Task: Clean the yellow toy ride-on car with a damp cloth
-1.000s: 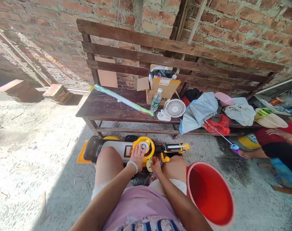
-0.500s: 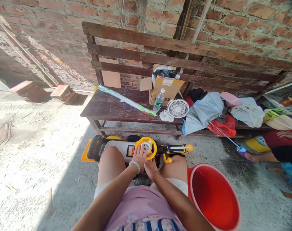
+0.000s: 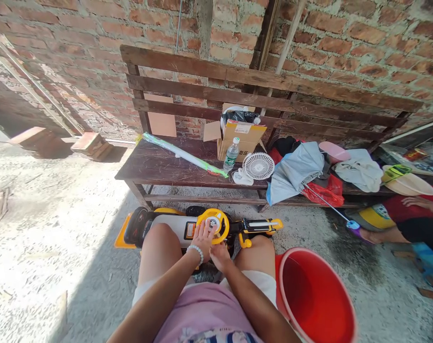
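Observation:
A yellow steering wheel [image 3: 223, 227] belongs to a yellow, black and white ride-on toy [image 3: 170, 224] lying across in front of my knees. My left hand [image 3: 202, 238], with a bead bracelet at its wrist, lies on the left part of the wheel with its fingers stretched out. Just below the wheel's lower rim is my right hand [image 3: 220, 255], its fingers curled; what they hold, if anything, is hidden. The toy's yellow and black arm [image 3: 259, 225] points right, over my right knee.
A red bucket [image 3: 318, 295] stands by my right leg. On the wooden bench [image 3: 155, 162] are a bottle [image 3: 231, 155], a white fan [image 3: 258, 166], a cardboard box [image 3: 243, 138] and a folded umbrella [image 3: 297, 169]. A person's hand [image 3: 418, 204] shows at far right.
The view has shifted slightly, so the bench and toy appear a little lower and further left. My left hand has slid slightly toward the wheel's left side; my right hand stays below the rim.

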Motion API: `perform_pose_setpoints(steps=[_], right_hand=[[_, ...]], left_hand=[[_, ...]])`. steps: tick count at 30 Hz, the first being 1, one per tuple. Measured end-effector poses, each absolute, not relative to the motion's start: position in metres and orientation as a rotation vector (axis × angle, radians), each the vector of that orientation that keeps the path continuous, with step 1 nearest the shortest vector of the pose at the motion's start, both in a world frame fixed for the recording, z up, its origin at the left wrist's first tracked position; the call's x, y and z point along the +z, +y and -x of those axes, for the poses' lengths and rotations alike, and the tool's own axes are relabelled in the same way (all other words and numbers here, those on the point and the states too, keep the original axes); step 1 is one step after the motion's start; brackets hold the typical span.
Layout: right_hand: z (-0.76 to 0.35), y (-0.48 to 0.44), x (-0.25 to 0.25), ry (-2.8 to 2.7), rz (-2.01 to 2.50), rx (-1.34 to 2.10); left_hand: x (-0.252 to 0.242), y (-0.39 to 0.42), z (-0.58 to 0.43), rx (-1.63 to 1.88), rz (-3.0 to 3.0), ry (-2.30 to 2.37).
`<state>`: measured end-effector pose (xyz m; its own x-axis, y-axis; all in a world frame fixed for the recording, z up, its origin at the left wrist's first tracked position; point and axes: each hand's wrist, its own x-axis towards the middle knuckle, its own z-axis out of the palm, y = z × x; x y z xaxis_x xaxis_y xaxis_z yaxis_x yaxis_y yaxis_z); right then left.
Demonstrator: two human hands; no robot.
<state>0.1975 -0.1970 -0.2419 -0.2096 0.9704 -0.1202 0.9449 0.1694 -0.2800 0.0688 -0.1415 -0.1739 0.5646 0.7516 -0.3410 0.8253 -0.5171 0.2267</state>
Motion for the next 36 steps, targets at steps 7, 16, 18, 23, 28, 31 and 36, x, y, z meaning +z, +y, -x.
perform_pose_setpoints(steps=[7,16,18,23,28,31,36], right_hand=[[-0.23,-0.204,-0.197,-2.259,2.25,0.415],[-0.226,-0.216,-0.171,-2.153,2.477,0.58],[-0.233,-0.216,-0.162,-2.085,2.526,0.563],[-0.247,-0.207,-0.142,-1.896,2.538,0.325],[-0.24,-0.182,-0.136,-1.788,2.606,0.247],[-0.238,-0.166,-0.137,-1.712,2.756,0.464],[-0.241,-0.16,-0.128,-1.782,2.806,0.608]], left_hand=[[-0.168,-0.14,-0.068,-0.335,-2.437,1.257],[-0.177,-0.143,-0.068,-0.251,-2.443,1.262],[-0.176,-0.143,-0.068,-0.257,-2.451,1.258],[-0.169,-0.144,-0.069,-0.268,-2.458,1.268],[-0.169,-0.145,-0.069,-0.241,-2.446,1.281],[-0.17,-0.143,-0.069,-0.249,-2.442,1.27],[-0.163,-0.141,-0.07,-0.326,-2.41,1.265]])
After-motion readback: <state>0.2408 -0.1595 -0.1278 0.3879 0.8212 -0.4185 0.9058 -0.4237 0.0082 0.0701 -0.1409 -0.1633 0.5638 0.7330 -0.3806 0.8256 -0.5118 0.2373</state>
